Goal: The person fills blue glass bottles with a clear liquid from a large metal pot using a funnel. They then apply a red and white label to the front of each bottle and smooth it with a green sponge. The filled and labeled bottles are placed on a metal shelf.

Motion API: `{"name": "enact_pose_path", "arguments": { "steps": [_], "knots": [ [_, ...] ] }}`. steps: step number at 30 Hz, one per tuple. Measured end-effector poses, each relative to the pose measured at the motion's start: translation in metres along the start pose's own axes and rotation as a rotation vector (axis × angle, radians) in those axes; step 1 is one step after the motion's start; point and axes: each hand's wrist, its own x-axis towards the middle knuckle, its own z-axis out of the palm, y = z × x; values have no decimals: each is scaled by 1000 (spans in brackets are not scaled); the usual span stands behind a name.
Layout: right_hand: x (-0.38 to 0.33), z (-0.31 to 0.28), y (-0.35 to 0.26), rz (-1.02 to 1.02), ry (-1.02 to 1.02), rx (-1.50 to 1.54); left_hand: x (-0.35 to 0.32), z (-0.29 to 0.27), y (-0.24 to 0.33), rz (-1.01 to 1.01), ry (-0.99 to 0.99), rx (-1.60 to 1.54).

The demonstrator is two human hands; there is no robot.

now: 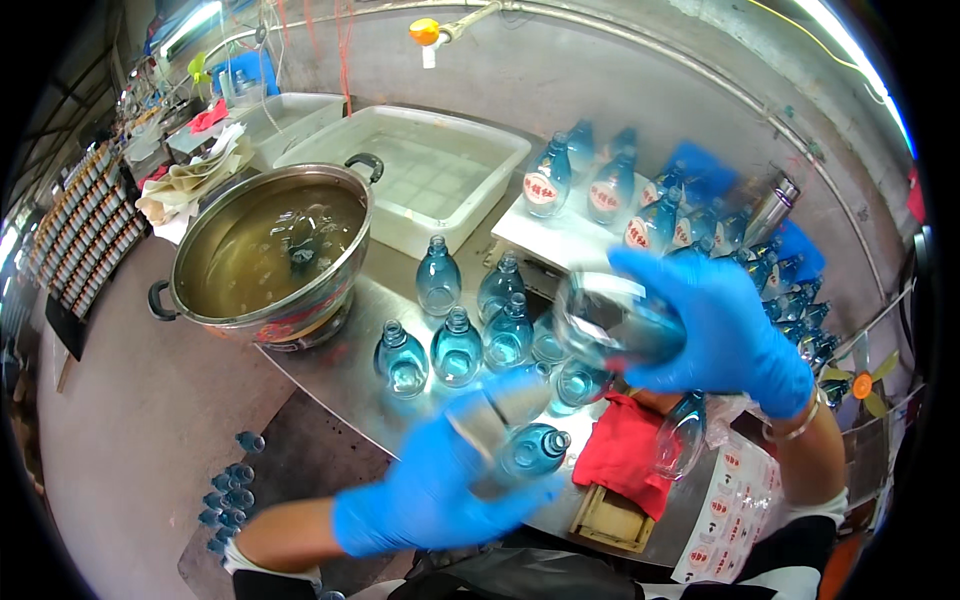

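My right hand (725, 330), in a blue glove, is closed around a rounded glass bottle (625, 325) blurred by motion, its bottom toward the left. My left hand (435, 490), also gloved in blue, grips a flat beige piece (500, 410), too smeared to name. Beside that hand a blue glass bottle (530, 452) points its open neck to the right; I cannot tell whether the hand touches it. Several open blue bottles (457, 348) stand on the metal table (345, 365) beyond. Near my right wrist rests a clear bottle (682, 440), close to a red cloth (625, 450).
A two-handled metal pot (345, 265) of murky liquid stands at the left, beside a white plastic tub (500, 165) of water. Labelled blue bottles (548, 178) crowd the back right. A printed label sheet (728, 515) lies near my right forearm. More bottles (238, 475) stand lower left.
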Motion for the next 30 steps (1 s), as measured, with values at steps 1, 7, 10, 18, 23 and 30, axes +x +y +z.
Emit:
{"name": "enact_pose_path", "arguments": {
  "steps": [1,7,10,18,23,30],
  "knots": [
    [-13,-5,-4,73,-157,-79,-14,24,-6,-23,-98,22],
    [-45,49,-2,-63,-655,-308,-51,144,-55,-155,260,208],
    [-54,97,-5,-159,-536,-324,-67,165,-73,-260,283,115],
    [-56,141,-13,-341,-582,-122,-80,143,-52,-35,301,-143],
    [-6,65,-45,-142,-674,134,-57,56,-19,-92,591,-583],
    [61,56,-88,254,-123,1682,35,-23,-13,-75,1133,-915]
  ]
}}
